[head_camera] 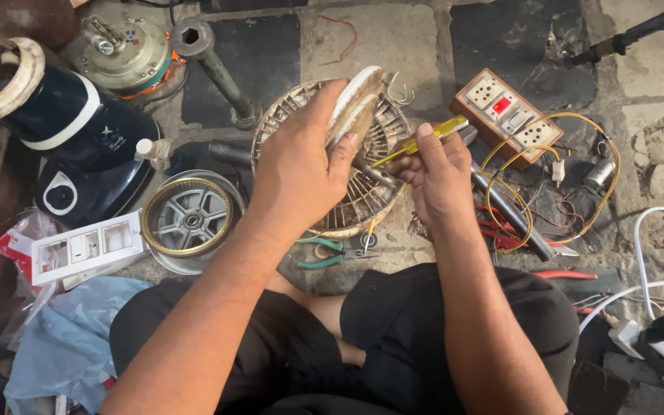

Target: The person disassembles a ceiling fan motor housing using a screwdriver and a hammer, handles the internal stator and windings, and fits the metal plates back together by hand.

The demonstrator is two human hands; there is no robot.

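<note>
On the cracked stone floor (393, 38), left hand (297, 165) fingers grasp a motor part (355, 104); right hand (436, 173) clenches a screwdriver (416, 142).

Single head view, looking steeply down, close over lap and stone floor (393, 31); no second view.

Wooden switchboard (507, 115) — green-handled pliers (330, 253) — white switch plate (86, 247)

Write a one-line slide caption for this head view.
Left hand grips a round white part; right hand holds a yellow screwdriver.
</note>
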